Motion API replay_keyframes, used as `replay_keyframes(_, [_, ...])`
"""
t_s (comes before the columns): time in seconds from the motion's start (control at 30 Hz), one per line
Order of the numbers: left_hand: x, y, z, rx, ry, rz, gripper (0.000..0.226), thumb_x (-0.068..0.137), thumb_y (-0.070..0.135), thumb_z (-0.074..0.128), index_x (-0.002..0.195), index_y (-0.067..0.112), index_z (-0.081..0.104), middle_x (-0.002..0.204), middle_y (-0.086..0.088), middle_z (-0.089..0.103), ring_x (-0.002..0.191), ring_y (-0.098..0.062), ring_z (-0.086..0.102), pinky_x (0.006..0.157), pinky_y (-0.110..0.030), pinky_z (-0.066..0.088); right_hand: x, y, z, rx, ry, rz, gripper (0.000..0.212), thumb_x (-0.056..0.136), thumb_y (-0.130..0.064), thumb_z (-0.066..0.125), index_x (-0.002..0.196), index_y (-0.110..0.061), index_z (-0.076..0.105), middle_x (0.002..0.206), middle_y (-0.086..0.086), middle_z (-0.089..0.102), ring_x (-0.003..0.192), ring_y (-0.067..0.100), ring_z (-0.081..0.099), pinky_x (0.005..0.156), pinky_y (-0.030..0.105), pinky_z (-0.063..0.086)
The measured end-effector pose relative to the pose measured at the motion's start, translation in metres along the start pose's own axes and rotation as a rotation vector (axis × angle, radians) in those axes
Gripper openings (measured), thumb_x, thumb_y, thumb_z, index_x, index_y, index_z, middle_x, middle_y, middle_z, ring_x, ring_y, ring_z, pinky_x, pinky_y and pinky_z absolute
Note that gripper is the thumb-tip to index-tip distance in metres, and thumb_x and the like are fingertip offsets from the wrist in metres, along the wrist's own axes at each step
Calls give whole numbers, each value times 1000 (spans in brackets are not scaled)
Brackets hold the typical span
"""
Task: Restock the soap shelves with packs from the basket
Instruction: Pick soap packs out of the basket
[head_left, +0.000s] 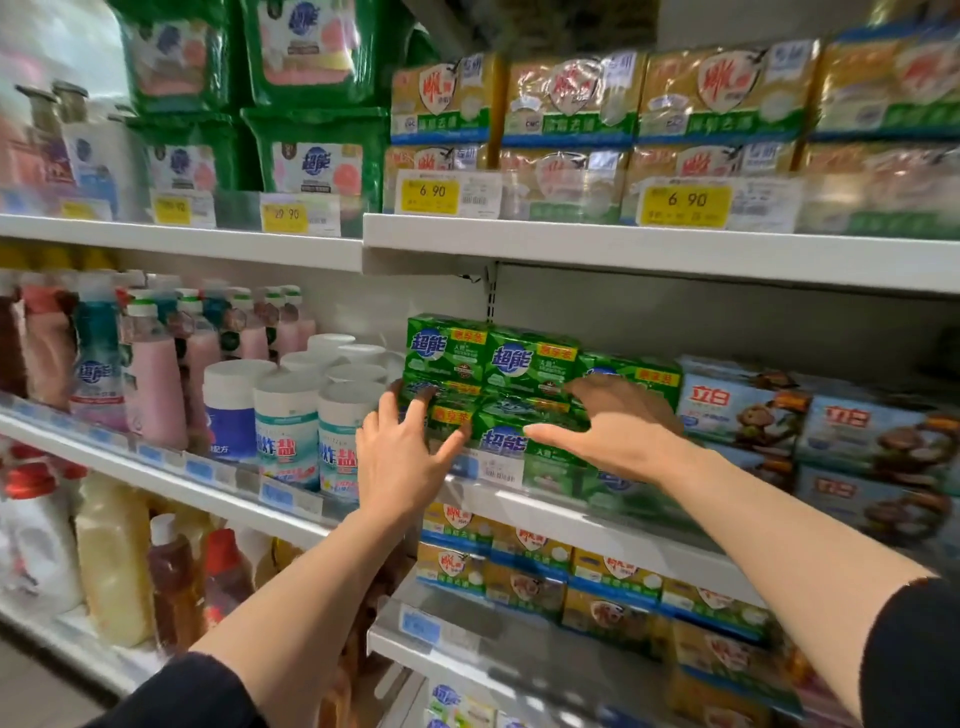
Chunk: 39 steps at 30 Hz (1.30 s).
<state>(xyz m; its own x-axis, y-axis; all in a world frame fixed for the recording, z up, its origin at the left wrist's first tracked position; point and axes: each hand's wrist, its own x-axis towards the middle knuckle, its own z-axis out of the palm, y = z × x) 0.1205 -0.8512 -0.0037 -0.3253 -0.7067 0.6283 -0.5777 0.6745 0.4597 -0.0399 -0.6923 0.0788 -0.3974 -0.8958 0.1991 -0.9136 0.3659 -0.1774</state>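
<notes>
Fingers of the left hand (402, 452) are spread and almost straight, their tips touching the left end of the green soap packs (496, 387). The right hand (615, 423) lies flat on the right part of the same stack, its fingers straight and together, thumb stretched toward the left. Neither hand grips anything. The packs stand on the middle shelf (597, 530), stacked, long sides along the shelf edge, labels facing out. Just left stand white tubs (285, 421); just right, blue soap packs (748, 415). A price tag (498, 467) partly hides the lowest pack.
</notes>
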Motion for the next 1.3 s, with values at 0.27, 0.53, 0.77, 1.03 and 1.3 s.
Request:
replay_keyframes(0.27, [-8,11,5,103,11,-38,66,93,60,40,143,18,37,149,-17,32,132,-36,35,109,-52,32,-11,30,3,-261,56,-3,86,80,-80,34,133,-13,47,134,10,54,115,29,55,93,41,50])
replay_keyframes(0.53, [-68,88,2,-3,-24,33,77,91,61,43,150,14,27,158,-20,18,147,-35,12,118,-53,12,-70,37,-12,-295,308,19,80,78,-82,35,110,-12,55,104,7,62,87,23,58,66,34,45])
replay_keyframes(0.77, [-172,229,3,-313,-203,298,55,92,40,60,133,6,47,135,-17,47,124,-34,44,103,-47,39,-236,119,-49,-337,366,225,73,84,-73,40,120,-11,55,115,7,60,108,27,55,89,40,45])
replay_keyframes(1.03, [-346,406,-17,-694,-555,708,27,84,26,65,106,12,59,95,-8,67,88,-30,64,74,-43,52,-511,193,-83,-411,317,676,42,90,-54,53,97,-14,61,106,12,62,104,32,59,83,42,49])
replay_keyframes(1.3, [-505,508,-47,-881,-946,967,41,83,20,70,119,9,56,104,-5,62,88,-21,63,78,-21,49,-726,212,-98,-467,412,1014,37,90,-39,60,115,-11,61,118,13,61,110,34,56,84,38,43])
